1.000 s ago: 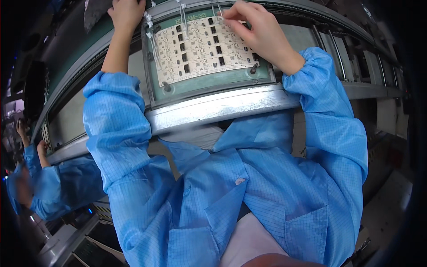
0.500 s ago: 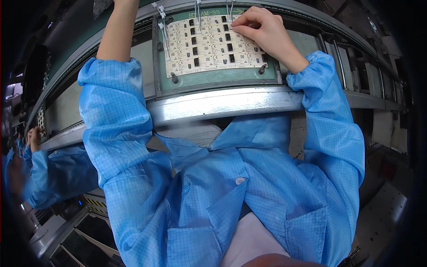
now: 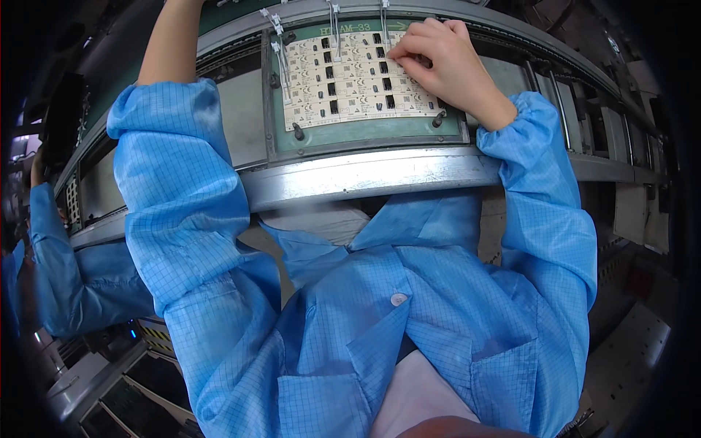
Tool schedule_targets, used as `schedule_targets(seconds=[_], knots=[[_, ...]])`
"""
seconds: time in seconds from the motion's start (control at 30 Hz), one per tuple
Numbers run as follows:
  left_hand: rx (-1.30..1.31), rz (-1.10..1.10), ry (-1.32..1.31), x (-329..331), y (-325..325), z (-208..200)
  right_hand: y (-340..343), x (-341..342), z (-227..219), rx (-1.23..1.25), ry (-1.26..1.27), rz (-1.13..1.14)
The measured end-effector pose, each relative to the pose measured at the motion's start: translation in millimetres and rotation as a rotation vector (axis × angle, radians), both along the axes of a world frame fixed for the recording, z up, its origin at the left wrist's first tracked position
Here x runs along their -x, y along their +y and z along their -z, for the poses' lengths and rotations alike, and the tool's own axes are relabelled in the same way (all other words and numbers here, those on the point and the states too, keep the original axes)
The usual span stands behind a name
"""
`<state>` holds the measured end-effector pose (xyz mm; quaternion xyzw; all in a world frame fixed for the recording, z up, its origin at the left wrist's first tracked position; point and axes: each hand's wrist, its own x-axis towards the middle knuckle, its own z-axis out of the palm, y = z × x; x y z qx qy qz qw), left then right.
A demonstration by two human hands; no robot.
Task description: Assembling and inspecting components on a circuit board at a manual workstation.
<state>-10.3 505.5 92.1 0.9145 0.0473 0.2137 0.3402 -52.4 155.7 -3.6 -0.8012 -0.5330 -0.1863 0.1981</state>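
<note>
A cream circuit board panel (image 3: pixel 358 109) with several black components lies in a green carrier (image 3: pixel 350 134). My right hand (image 3: pixel 445 64) is over the panel's upper right part, thumb and index finger pinched together close to its surface. Whatever is between those fingertips, if anything, is too small to make out. White-tipped cable leads (image 3: pixel 336 33) lie across the top and left of the panel. My left forearm (image 3: pixel 172 44) reaches up past the upper edge of the view, so the left hand is out of sight.
A shiny metal rail (image 3: pixel 365 172) runs along the near side of the carrier. Black knobs (image 3: pixel 299 131) stand on the carrier's lower corners. At far left, a co-worker's blue sleeve (image 3: pixel 52 252) reaches toward the same line.
My left forearm has moved left and further up, taking the wrist out of view. The right hand keeps its pinch over the panel. The co-worker's arm has risen.
</note>
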Motion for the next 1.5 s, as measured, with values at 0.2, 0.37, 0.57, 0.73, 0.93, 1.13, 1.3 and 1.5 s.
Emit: schedule_targets(seconds=[0.2,0.37,0.57,0.73,0.93,1.13,1.3,1.5], knots=[[0.865,0.089,-0.104,1,45,6,3,6,-5,0.071,0.06,0.028],[0.032,0.15,-0.423,67,25,-5,5,-22,-20,0.202,0.246,0.059],[-0.549,0.069,-0.265,208,-61,59,101,-77,-16,0.0,0.138,-0.027],[-0.429,0.077,-0.114,230,-80,85,166,-88,-25,0.306,-0.249,0.139],[-0.381,0.123,-0.088,233,-79,97,184,-110,-26,0.164,-0.377,-0.108],[-0.466,0.108,-0.117,232,-81,101,205,-129,-42,-0.664,0.479,-0.192],[-0.401,0.014,-0.092,231,-84,103,185,-168,-102,-0.689,1.382,0.196],[-0.318,0.018,-0.044,232,-83,101,120,-175,-45,-0.641,1.003,-0.021]])
